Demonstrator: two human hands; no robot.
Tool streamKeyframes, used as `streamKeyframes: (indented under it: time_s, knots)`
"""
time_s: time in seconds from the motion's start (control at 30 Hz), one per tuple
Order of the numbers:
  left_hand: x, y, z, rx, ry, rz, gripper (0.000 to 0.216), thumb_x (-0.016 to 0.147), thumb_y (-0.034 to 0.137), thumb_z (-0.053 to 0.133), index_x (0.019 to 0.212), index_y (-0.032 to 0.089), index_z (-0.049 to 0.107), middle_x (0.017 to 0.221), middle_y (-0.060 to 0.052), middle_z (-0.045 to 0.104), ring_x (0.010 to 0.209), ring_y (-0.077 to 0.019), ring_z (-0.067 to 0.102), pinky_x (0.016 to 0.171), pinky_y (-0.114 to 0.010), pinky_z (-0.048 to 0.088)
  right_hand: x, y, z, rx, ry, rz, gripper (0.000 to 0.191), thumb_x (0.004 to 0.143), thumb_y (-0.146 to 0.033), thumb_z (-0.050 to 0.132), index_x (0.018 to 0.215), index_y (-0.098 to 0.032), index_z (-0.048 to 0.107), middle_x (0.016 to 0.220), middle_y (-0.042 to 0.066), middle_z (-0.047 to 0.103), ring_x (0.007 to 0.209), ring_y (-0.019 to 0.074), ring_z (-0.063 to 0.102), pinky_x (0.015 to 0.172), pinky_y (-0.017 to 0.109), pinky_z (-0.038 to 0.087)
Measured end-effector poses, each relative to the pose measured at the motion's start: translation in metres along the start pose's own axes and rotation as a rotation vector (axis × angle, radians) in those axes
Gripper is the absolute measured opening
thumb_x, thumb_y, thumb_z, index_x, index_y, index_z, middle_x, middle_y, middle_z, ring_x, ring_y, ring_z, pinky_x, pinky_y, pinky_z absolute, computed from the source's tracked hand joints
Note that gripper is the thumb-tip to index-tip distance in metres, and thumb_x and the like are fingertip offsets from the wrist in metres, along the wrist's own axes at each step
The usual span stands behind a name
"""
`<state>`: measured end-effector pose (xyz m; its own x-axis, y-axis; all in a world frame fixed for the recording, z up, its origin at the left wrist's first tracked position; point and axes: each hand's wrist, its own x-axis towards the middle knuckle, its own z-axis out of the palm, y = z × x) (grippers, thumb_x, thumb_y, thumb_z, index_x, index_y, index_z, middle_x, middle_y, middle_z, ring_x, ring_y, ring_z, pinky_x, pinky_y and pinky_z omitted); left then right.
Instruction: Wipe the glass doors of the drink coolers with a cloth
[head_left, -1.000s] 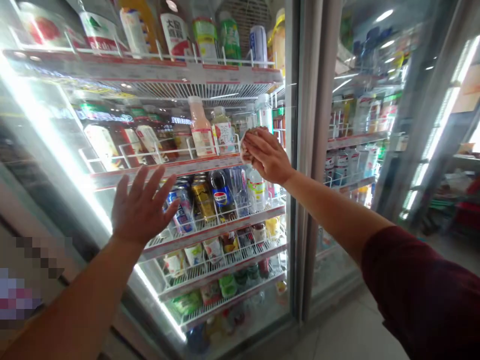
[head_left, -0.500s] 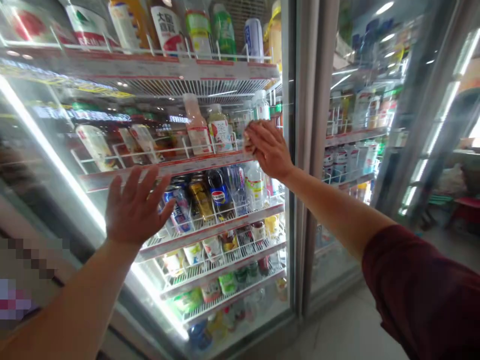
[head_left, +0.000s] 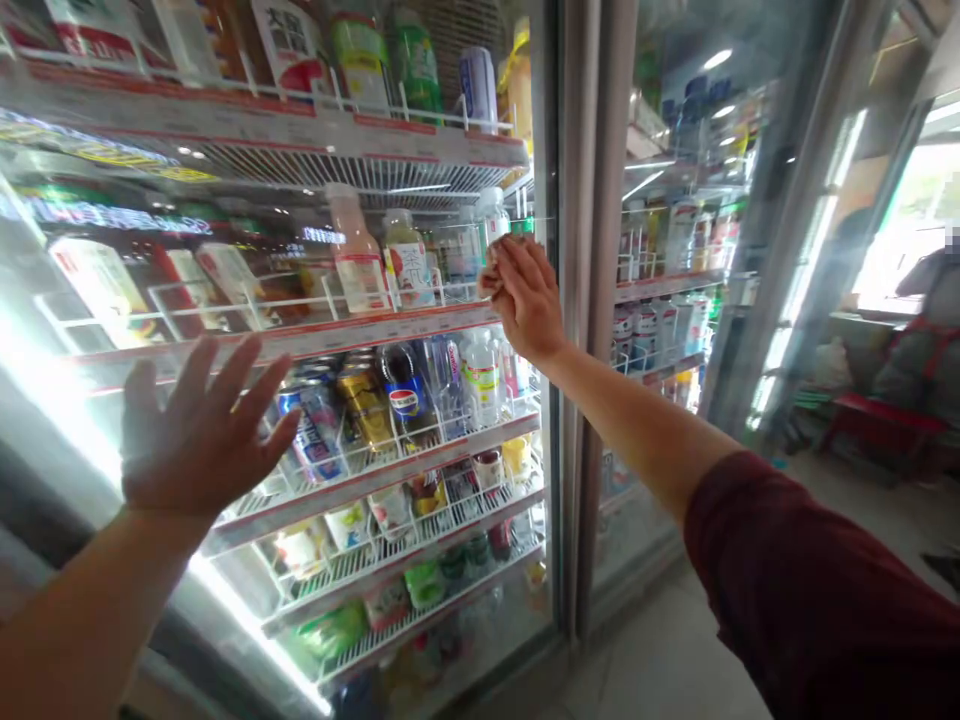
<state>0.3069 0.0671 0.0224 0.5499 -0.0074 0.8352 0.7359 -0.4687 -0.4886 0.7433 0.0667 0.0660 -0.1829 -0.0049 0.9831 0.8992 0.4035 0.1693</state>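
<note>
Pressed to the glass door [head_left: 450, 225] of a drinks fridge, my right hand [head_left: 529, 300] is closed over a crumpled pale cloth [head_left: 491, 272]. Only the cloth's left edge shows past the fingers. My left hand [head_left: 199, 435] is raised at the left with its fingers spread, and it holds nothing. It is in front of the same door; whether it touches the glass I cannot tell. Behind the glass, near the cloth, stand a clear bottle with a white cap [head_left: 493, 212] and a pale tea bottle [head_left: 405, 262].
Shelves inside hold bottles and cans, among them a Pepsi bottle [head_left: 403, 390] and gold cans [head_left: 367, 400]. A metal door frame [head_left: 574, 420] runs upright just right of my hand. Another glass-door fridge [head_left: 675, 330] adjoins it. At far right is a red seat [head_left: 889, 420].
The view has shifted, so the fridge lies further left. My right hand, still on the cloth, now sits nearer the door's right frame. My left hand appears further left and lower, still spread.
</note>
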Motion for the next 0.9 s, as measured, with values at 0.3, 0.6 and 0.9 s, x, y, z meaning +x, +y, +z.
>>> streamKeyframes:
  time_s: [0.3, 0.6, 0.9]
  knots:
    - [0.003, 0.000, -0.002, 0.024, -0.024, 0.025, 0.086, 0.099, 0.030, 0.067, 0.174, 0.032, 0.026, 0.179, -0.007, 0.030, 0.170, -0.0292, 0.018, 0.138, -0.062, 0.012, 0.000, -0.006, -0.004, 0.044, -0.116, -0.060, 0.058, 0.108, -0.023, 0.041, 0.165, -0.031, 0.049, 0.166, 0.001, 0.055, 0.165, 0.0303, 0.036, 0.141, 0.059, 0.026]
    - [0.002, 0.001, -0.001, 0.004, -0.034, 0.005, 0.081, 0.100, 0.034, 0.064, 0.173, 0.032, 0.029, 0.179, -0.007, 0.031, 0.170, -0.0283, 0.018, 0.138, -0.062, 0.010, -0.024, -0.029, -0.008, 0.058, -0.303, -0.306, 0.048, 0.112, -0.029, 0.047, 0.158, -0.033, 0.058, 0.162, 0.000, 0.061, 0.161, 0.0268, 0.044, 0.142, 0.051, 0.029]
    - [0.000, -0.001, 0.001, -0.075, -0.037, -0.068, 0.087, 0.097, 0.041, 0.069, 0.172, 0.046, 0.024, 0.179, 0.004, 0.028, 0.169, -0.0279, 0.022, 0.138, -0.062, 0.010, -0.046, -0.031, -0.002, 0.048, -0.221, -0.147, 0.046, 0.110, -0.026, 0.051, 0.155, -0.030, 0.062, 0.161, 0.003, 0.062, 0.164, 0.0279, 0.039, 0.140, 0.054, 0.034]
